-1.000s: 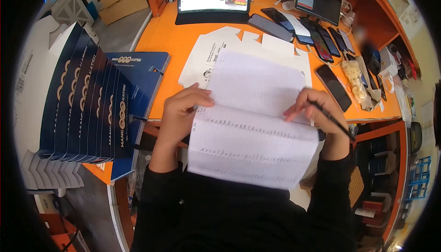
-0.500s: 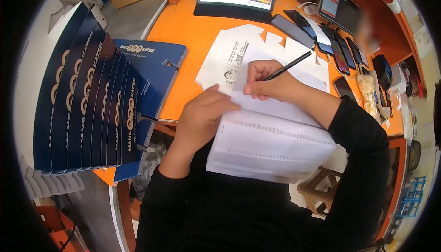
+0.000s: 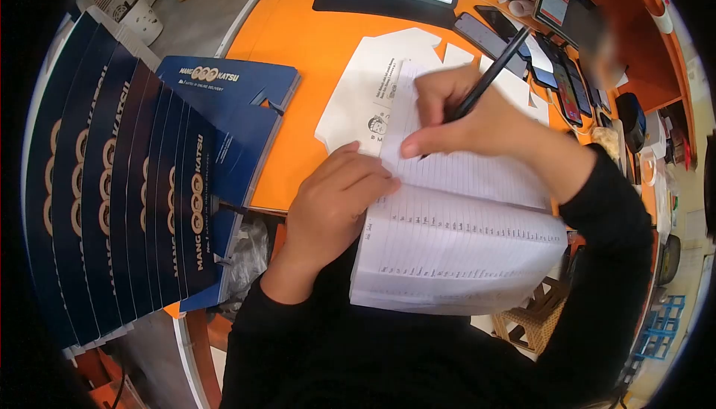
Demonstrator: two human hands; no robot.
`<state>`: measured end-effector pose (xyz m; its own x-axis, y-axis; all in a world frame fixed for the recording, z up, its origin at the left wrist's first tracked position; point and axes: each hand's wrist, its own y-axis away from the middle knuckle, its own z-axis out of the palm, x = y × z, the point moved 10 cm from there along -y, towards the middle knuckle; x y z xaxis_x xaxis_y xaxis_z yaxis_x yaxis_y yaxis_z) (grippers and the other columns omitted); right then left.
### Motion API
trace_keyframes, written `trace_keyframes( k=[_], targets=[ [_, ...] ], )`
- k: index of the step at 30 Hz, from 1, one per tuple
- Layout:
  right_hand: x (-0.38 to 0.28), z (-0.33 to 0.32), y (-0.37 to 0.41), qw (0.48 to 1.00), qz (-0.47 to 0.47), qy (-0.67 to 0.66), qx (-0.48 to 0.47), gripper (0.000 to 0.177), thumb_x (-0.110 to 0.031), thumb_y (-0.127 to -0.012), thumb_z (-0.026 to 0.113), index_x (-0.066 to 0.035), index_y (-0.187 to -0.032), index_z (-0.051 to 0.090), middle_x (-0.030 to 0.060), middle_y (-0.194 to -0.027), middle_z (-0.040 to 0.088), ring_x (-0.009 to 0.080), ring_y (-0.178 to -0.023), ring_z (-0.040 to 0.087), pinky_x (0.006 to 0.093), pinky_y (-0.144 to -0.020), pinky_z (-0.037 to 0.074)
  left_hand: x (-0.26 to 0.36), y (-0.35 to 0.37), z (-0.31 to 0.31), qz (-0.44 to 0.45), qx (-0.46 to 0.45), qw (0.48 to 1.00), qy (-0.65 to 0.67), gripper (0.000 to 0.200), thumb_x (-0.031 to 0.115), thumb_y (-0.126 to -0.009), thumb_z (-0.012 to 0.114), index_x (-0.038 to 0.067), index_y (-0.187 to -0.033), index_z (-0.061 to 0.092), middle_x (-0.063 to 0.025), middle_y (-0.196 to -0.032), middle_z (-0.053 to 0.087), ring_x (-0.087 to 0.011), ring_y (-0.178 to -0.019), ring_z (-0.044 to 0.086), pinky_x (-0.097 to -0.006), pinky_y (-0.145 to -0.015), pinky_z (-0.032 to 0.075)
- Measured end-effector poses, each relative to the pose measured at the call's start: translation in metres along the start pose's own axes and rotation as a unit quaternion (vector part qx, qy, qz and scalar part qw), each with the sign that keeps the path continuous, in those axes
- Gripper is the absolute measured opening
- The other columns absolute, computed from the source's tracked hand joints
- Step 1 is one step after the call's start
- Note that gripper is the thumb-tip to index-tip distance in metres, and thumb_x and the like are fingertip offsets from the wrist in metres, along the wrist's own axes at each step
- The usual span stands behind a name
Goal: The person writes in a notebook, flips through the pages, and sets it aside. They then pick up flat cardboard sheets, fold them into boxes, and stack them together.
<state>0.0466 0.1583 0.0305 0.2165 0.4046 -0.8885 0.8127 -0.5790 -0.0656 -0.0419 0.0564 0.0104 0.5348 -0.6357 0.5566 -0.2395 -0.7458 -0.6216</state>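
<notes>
The right hand (image 3: 477, 122) pinches a slim, rigid pen (image 3: 488, 77) low near its tip, which meets the lined sheet (image 3: 462, 237) just below the fingers, while the left hand (image 3: 335, 200), unclenched, pins that thin, limp paper beside it where it droops over the table (image 3: 298, 58) edge.
</notes>
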Motion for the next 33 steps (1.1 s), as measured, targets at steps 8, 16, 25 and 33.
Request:
trace_keyframes(
  k=[8, 16, 25, 33],
  targets=[
    [0.035, 0.02, 0.01, 0.996, -0.059, -0.042, 0.051, 0.039, -0.001, -0.081, 0.073, -0.007, -0.058, 0.043, 0.0005, -0.054, 0.054, 0.0063, -0.049, 0.045, 0.0249, -0.045, 0.031, 0.001, 0.001, 0.002, 0.011, -0.025, 1.0, -0.01, 0.021, -0.005, -0.071, 0.07, 0.005, -0.089, 0.071, -0.0079, -0.095, 0.07, -0.0269, -0.101, 0.065, -0.0433, -0.099, 0.049],
    [0.027, 0.025, 0.013, 0.994, -0.096, 0.05, 0.028, 0.034, -0.009, -0.08, 0.073, -0.006, -0.061, 0.045, 0.0029, -0.053, 0.049, 0.0126, -0.046, 0.045, 0.028, -0.046, 0.034, -0.001, -0.003, 0.008, -0.002, -0.067, 0.998, -0.02, 0.023, -0.005, -0.07, 0.071, 0.006, -0.09, 0.072, -0.0081, -0.095, 0.071, -0.0265, -0.102, 0.065, -0.0427, -0.099, 0.05],
    [0.023, 0.027, 0.011, 0.99, -0.129, 0.057, 0.027, 0.039, -0.007, -0.079, 0.076, -0.008, -0.058, 0.042, 0.0031, -0.053, 0.048, 0.0171, -0.044, 0.046, 0.0283, -0.044, 0.032, 0.001, -0.005, 0.004, 0.002, -0.032, 0.999, -0.013, 0.023, -0.007, -0.066, 0.072, 0.003, -0.087, 0.071, -0.0089, -0.089, 0.07, -0.0283, -0.09, 0.067, -0.0396, -0.087, 0.055],
    [0.016, 0.029, 0.012, 0.982, -0.16, 0.096, 0.025, 0.038, -0.008, -0.081, 0.074, -0.007, -0.058, 0.043, 0.0037, -0.053, 0.047, 0.0195, -0.045, 0.045, 0.028, -0.044, 0.032, -0.001, -0.002, 0.006, -0.004, -0.03, 0.999, -0.024, 0.021, -0.004, -0.068, 0.073, 0.004, -0.087, 0.072, -0.0087, -0.09, 0.071, -0.0269, -0.092, 0.067, -0.0401, -0.09, 0.055]
  ],
)
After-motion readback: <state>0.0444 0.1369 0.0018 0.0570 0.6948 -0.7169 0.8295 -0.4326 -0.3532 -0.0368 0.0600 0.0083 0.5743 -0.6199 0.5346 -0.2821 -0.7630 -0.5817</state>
